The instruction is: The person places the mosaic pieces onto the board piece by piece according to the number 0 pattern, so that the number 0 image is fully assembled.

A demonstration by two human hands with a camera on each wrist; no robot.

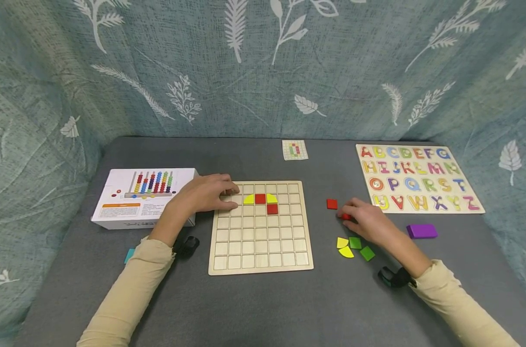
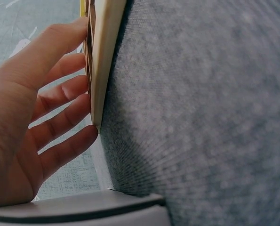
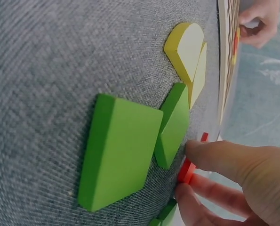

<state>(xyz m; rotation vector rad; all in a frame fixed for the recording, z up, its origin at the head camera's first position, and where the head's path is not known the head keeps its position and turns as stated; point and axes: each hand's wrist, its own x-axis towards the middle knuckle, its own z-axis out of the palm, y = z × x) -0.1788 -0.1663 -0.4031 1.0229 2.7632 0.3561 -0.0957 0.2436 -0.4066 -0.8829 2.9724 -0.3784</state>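
Observation:
My right hand (image 1: 369, 222) pinches a red square tile (image 3: 187, 171) between thumb and fingers, low over the table. Another red square tile (image 1: 331, 204) lies just left of it. Nearer the front are two yellow quarter-round tiles (image 1: 346, 251) and green square tiles (image 1: 367, 253). My left hand (image 1: 202, 193) rests its fingertips on the upper left edge of a wooden grid board (image 1: 261, 260), fingers loosely bent. On the board, a red square (image 1: 260, 198) sits between two yellow quarter-rounds (image 1: 249, 199), with another red square (image 1: 272, 209) below the right one.
A white abacus box (image 1: 150, 193) stands left, beside the left forearm. Behind the board lies a small pattern card (image 1: 295, 150). An alphabet puzzle board (image 1: 419, 179) is at the back right, with a purple block (image 1: 422, 231) before it. A blue piece (image 1: 129, 255) shows by the left sleeve.

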